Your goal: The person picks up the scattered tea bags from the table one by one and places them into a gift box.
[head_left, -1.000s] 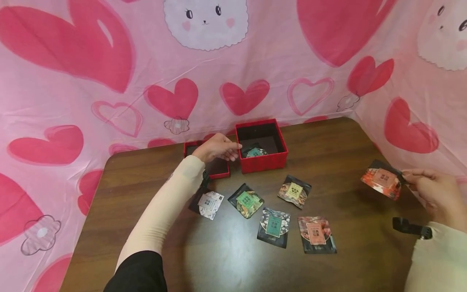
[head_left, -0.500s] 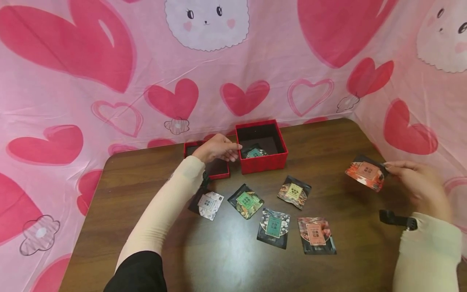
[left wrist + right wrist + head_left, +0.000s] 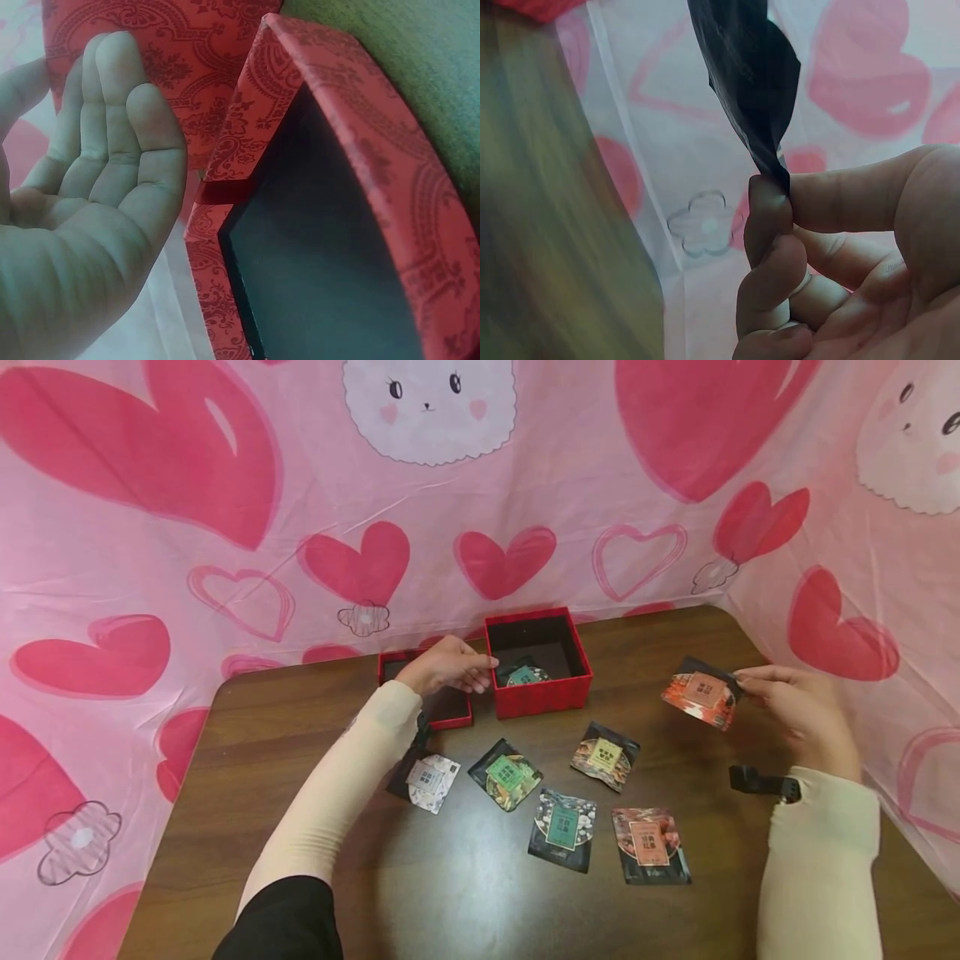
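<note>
My right hand (image 3: 798,710) pinches a black corner of an orange-and-black sachet (image 3: 701,695) between thumb and forefinger, above the right side of the table. In the right wrist view the sachet (image 3: 746,75) hangs edge-on from the fingertips. My left hand (image 3: 447,666) is at the left wall of an open red box (image 3: 543,695). Its thumb meets the rim, and its tip is hidden in the left wrist view. The other fingers (image 3: 112,127) lie outside the patterned wall (image 3: 191,82). Inside the box lies a sachet with a teal label (image 3: 525,675).
A red box lid (image 3: 452,722), inner side up, lies under my left hand. Several sachets lie on the wooden table (image 3: 300,718): white (image 3: 429,781), green (image 3: 507,774), yellow-labelled (image 3: 606,756), teal-labelled (image 3: 562,829) and red (image 3: 651,846). Pink heart-print cloth (image 3: 502,493) hangs behind.
My right hand has carried the orange-and-black sachet leftward and slightly farther back, toward the box. The left hand and the sachets on the table stay where they were.
</note>
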A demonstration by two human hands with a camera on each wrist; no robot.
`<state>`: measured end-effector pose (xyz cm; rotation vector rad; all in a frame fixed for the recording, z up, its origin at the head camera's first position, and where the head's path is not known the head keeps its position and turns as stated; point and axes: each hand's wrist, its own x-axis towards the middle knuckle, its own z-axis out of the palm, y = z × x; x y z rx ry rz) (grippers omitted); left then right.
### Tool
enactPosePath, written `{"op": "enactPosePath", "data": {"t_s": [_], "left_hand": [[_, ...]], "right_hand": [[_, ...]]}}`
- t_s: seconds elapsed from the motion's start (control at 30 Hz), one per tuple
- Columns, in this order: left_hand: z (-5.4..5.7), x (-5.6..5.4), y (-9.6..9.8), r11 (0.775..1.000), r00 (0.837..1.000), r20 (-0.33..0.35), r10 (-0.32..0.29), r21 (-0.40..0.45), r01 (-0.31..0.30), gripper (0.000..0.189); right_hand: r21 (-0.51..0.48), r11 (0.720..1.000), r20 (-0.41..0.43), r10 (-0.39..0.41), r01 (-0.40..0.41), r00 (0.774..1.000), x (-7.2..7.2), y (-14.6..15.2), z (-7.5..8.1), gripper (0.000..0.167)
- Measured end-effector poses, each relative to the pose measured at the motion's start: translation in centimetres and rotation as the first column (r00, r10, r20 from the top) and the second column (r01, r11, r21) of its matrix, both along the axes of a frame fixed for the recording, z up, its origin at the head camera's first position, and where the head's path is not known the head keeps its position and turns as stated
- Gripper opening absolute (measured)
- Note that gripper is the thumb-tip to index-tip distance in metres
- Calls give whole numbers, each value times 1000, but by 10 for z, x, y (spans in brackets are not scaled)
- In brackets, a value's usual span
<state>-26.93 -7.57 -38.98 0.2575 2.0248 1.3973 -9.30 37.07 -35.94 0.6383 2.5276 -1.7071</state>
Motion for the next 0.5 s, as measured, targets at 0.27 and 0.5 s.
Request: {"op": "enactPosePath", "data": {"t_s": [0.27, 0.5], "left_hand": [[0, 0, 0, 1000, 1000, 12, -1, 8, 1, 28], [-1, 0, 0, 1000, 1000, -1, -1, 9, 1, 26]], "right_hand": [[47, 998, -5, 41, -41, 999, -24, -33, 2, 23], [46, 996, -55, 83, -80, 995, -45, -61, 1, 36]]}}
